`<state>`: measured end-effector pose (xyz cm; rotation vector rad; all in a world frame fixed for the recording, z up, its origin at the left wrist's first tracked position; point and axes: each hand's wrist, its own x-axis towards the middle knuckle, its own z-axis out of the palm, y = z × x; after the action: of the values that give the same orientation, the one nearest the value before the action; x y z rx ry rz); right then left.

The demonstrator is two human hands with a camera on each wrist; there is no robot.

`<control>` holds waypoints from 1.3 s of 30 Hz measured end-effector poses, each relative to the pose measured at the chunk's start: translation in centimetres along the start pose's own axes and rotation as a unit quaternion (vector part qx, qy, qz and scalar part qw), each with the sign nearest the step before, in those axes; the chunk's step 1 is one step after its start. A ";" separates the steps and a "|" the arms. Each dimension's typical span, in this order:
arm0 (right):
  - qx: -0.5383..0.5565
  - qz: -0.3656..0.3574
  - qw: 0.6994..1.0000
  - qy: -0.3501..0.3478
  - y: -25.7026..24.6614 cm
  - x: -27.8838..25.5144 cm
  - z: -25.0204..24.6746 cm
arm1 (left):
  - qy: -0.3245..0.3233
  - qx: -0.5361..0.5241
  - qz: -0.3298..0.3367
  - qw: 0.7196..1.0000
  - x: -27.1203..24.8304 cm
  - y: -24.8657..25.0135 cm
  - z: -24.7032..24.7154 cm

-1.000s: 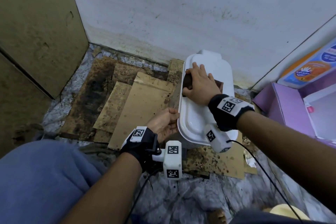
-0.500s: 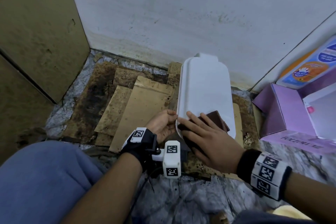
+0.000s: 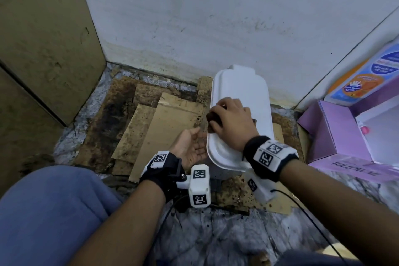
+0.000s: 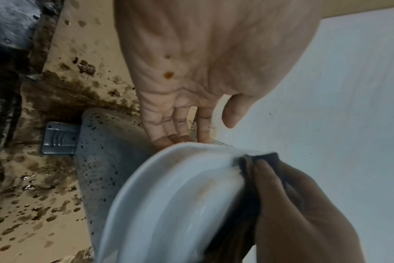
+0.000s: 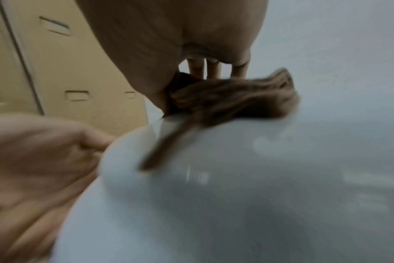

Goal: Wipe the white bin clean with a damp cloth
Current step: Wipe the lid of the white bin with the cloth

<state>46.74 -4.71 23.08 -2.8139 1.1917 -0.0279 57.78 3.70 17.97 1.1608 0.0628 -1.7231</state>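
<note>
The white bin (image 3: 244,93) stands on the floor near the wall, its lid (image 4: 180,195) closed and wet. My right hand (image 3: 228,116) grips a dark brown cloth (image 3: 212,117) and presses it on the left middle of the lid; the cloth (image 5: 225,96) shows bunched under the palm. Fingers straight, my left hand (image 3: 194,144) touches the bin's left side just under the lid rim, its fingertips (image 4: 169,140) on the dark-speckled body (image 4: 97,160).
Stained cardboard sheets (image 3: 168,123) cover the floor left of the bin and under it. A purple box (image 3: 336,131) sits close on the right, a beige cabinet (image 3: 43,39) on the left. A grey pedal (image 4: 58,137) juts from the bin's base. My blue-clad knee (image 3: 54,211) is near left.
My right hand slid the cloth from the lid's far end to its near end, then back up to the middle. The left hand stayed at the bin's side.
</note>
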 end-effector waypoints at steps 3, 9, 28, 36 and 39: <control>0.097 0.053 0.993 0.042 2.0 2.2 -1.1 | 0.007 0.009 0.002 1.000 0.1 0.1 -0.1; 0.176 -0.018 0.982 0.070 2.0 -1.0 -2.6 | 0.015 0.007 0.001 1.000 0.5 0.0 -0.4; 0.088 -0.002 0.995 0.054 0.3 -2.3 0.9 | 0.024 0.074 0.040 0.996 0.1 -0.3 0.3; 0.401 0.260 0.854 0.206 10.0 -3.4 -1.6 | 0.097 0.164 0.114 0.975 -0.8 1.1 0.7; 0.446 0.315 0.815 0.195 12.2 -6.1 -0.5 | 0.127 0.182 0.186 0.957 -1.2 1.8 1.4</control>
<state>33.71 -8.84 22.62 -1.5533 1.5686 -0.8885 58.23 2.97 20.39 1.5509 -0.3108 -1.2749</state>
